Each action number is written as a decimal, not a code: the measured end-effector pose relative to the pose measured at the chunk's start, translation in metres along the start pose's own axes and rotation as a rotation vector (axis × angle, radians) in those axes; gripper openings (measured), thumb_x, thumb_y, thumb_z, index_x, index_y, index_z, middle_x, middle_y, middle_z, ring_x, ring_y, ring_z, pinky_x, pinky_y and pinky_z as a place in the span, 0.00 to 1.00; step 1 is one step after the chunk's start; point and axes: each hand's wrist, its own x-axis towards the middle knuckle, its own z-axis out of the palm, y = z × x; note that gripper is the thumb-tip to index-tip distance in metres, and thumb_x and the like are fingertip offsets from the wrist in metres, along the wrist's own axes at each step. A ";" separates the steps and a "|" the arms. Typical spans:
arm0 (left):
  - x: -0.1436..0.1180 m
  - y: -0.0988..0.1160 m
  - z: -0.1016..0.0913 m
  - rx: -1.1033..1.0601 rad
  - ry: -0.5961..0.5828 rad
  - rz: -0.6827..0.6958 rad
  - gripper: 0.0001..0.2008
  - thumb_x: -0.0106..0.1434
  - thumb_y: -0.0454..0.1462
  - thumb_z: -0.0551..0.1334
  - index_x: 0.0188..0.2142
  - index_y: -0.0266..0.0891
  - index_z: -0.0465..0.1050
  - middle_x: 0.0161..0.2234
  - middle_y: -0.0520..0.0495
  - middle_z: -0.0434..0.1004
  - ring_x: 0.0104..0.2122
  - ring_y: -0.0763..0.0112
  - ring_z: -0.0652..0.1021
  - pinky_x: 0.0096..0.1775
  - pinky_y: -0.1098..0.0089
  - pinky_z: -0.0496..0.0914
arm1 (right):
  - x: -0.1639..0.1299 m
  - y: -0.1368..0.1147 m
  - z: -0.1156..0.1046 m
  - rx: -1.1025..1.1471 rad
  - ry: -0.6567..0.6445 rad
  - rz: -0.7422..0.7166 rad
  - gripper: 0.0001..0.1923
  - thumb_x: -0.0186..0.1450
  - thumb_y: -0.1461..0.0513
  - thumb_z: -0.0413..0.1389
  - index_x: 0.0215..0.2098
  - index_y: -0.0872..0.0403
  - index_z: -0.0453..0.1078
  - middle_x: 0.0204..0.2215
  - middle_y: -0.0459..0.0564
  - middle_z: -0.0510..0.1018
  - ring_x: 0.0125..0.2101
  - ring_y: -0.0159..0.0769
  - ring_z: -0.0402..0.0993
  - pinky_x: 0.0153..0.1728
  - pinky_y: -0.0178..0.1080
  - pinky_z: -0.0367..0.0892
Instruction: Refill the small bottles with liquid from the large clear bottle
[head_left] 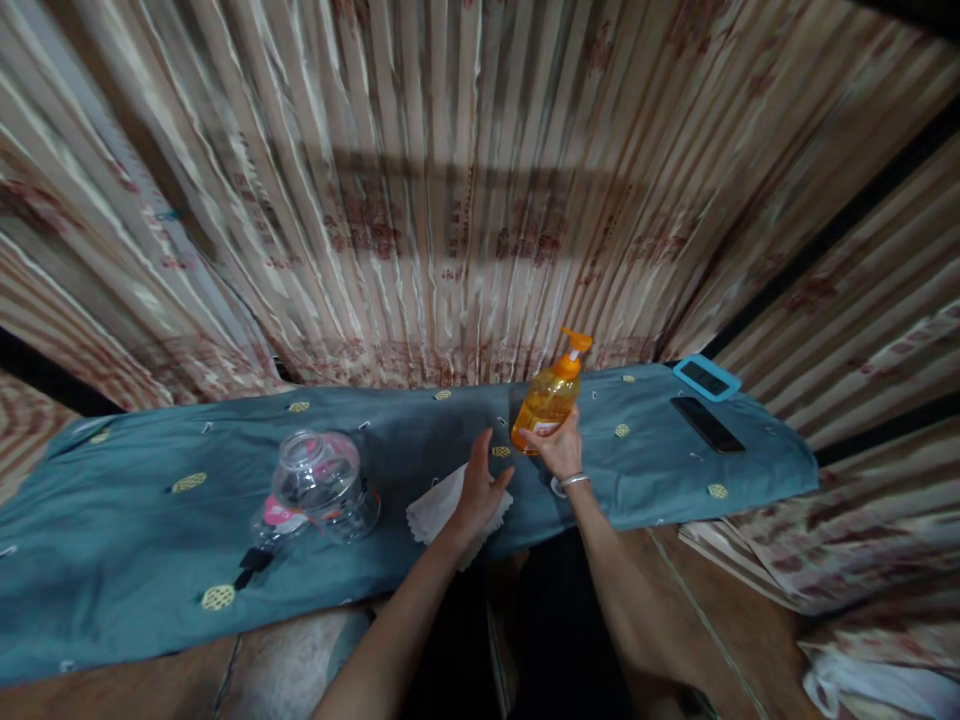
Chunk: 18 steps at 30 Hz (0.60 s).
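1. Nearest the camera: two bare forearms reach forward over the near edge of a table draped in a blue cloth (112,540).
2. Right hand (559,450), bracelet at the wrist, is clamped round the base of an orange pump bottle (551,395). The bottle tilts right, near the cloth's far edge.
3. Left hand (478,490) hovers just beside the bottle, fingers apart, palm toward it, holding nothing.
4. A white napkin (435,510) lies partly under the left hand.
5. A clear glass jar (322,485) sits left of the napkin.
6. Two phones (706,400) lie at the cloth's far right.
7. Striped curtains (450,200) hang behind.
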 end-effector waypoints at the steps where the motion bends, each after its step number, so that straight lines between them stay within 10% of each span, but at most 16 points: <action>1: -0.008 -0.003 -0.005 0.024 -0.023 -0.013 0.33 0.61 0.38 0.67 0.64 0.43 0.64 0.67 0.40 0.67 0.68 0.52 0.68 0.70 0.47 0.60 | 0.005 0.001 -0.001 -0.002 0.002 0.007 0.22 0.72 0.54 0.61 0.60 0.53 0.69 0.56 0.54 0.76 0.49 0.44 0.78 0.49 0.51 0.76; 10: -0.068 -0.038 -0.061 0.381 -0.144 0.131 0.29 0.65 0.35 0.63 0.66 0.43 0.64 0.68 0.35 0.66 0.69 0.48 0.68 0.68 0.41 0.65 | 0.042 0.012 -0.012 -0.009 0.026 0.030 0.22 0.72 0.54 0.61 0.60 0.53 0.69 0.56 0.54 0.75 0.50 0.44 0.78 0.50 0.52 0.75; 18: -0.070 -0.027 -0.063 0.707 -0.331 0.196 0.26 0.69 0.37 0.62 0.65 0.38 0.65 0.68 0.32 0.66 0.71 0.47 0.65 0.69 0.39 0.59 | 0.046 0.022 -0.013 0.009 0.035 -0.003 0.22 0.72 0.54 0.61 0.61 0.53 0.68 0.57 0.55 0.75 0.51 0.45 0.77 0.51 0.53 0.75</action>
